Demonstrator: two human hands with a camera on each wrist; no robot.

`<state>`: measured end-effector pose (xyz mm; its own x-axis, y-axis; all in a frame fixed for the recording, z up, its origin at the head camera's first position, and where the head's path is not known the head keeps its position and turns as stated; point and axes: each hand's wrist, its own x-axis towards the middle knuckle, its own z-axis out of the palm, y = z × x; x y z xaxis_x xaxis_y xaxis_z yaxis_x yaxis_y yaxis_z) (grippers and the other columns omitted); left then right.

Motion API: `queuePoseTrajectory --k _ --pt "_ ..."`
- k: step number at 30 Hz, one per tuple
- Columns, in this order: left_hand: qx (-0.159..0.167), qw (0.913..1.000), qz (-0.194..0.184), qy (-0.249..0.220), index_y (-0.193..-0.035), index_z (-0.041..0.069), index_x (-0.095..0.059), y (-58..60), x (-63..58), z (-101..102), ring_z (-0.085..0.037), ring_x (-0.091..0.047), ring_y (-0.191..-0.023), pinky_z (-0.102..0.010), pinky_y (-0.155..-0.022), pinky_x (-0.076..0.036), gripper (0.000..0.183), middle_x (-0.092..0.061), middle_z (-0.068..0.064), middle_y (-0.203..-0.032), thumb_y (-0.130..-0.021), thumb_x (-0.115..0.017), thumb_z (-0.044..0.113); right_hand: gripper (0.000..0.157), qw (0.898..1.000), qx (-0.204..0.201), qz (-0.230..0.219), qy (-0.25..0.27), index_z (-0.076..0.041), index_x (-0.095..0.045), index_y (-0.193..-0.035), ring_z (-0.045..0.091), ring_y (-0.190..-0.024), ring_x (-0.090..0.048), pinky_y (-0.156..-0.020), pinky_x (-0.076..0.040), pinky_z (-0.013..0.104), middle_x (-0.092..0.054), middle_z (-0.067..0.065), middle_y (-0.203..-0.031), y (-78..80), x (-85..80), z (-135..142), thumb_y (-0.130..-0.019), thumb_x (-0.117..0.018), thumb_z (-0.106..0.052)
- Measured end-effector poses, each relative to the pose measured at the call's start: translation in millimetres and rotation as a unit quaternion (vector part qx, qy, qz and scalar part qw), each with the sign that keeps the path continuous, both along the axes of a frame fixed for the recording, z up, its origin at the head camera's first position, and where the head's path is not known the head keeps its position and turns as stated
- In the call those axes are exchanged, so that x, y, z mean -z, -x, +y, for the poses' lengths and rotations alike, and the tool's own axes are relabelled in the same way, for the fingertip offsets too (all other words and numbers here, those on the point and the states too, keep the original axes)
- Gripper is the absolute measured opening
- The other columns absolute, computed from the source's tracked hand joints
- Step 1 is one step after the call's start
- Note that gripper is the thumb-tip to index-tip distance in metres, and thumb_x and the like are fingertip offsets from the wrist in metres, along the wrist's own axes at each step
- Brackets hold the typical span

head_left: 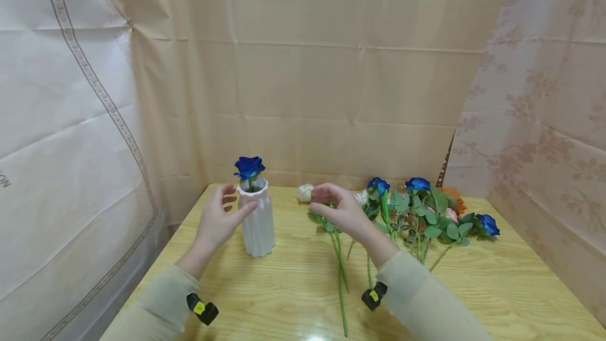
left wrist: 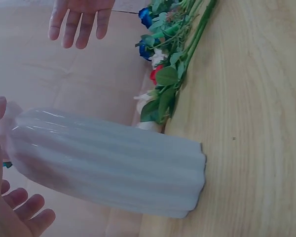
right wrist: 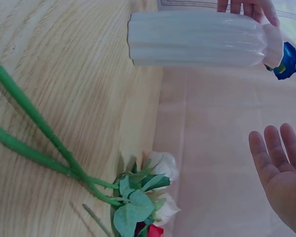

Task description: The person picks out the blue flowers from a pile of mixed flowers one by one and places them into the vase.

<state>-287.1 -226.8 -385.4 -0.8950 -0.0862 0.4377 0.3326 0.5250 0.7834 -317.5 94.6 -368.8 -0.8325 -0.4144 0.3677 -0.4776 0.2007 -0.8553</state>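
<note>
A white fluted vase [head_left: 258, 222] stands upright on the table, with one blue rose [head_left: 249, 168] rising from its scalloped mouth. My left hand [head_left: 222, 216] is at the vase's left side near the neck, fingers spread and loosely bent; whether the thumb touches the vase I cannot tell. In the left wrist view the vase [left wrist: 108, 163] fills the middle. My right hand [head_left: 344, 210] hovers to the right of the vase, holding nothing. Below and behind it lie white roses [head_left: 305, 193] with long green stems [head_left: 340, 278].
More artificial flowers lie in a heap on the right of the table, among them blue roses [head_left: 417, 184], an orange flower [head_left: 453, 200] and leafy stems [head_left: 433, 220]. A red bloom [right wrist: 155, 230] shows in the right wrist view. Beige cloth [head_left: 303, 83] hangs behind the wooden table [head_left: 293, 299].
</note>
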Motion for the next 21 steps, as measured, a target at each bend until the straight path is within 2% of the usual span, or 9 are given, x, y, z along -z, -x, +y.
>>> queuePoseTrajectory --k 12,21 --pt "0.006 0.9993 -0.036 -0.006 -0.148 0.008 -0.042 0.1 10.6 9 -0.033 -0.051 -0.125 -0.053 -0.104 -0.048 0.094 -0.05 -0.012 -0.141 -0.081 -0.078 0.063 0.039 1.0 0.01 -0.018 0.006 -0.018 -0.063 -0.131 0.028 -0.122 -0.059 -0.097 -0.052 0.046 -0.063 0.002 -0.129 3.3 11.3 16 -0.096 -0.074 -0.03" --pt "0.008 0.9996 -0.028 0.002 -0.146 0.006 -0.043 0.7 15.5 13 -0.033 -0.052 -0.122 -0.053 -0.1 -0.051 0.091 -0.051 -0.013 -0.138 -0.082 -0.08 0.059 0.042 0.999 0.028 -0.034 0.001 -0.014 -0.062 -0.132 0.025 -0.118 -0.061 -0.094 -0.054 0.043 -0.063 0.005 -0.129 5.9 18.8 29 -0.096 -0.075 -0.029"
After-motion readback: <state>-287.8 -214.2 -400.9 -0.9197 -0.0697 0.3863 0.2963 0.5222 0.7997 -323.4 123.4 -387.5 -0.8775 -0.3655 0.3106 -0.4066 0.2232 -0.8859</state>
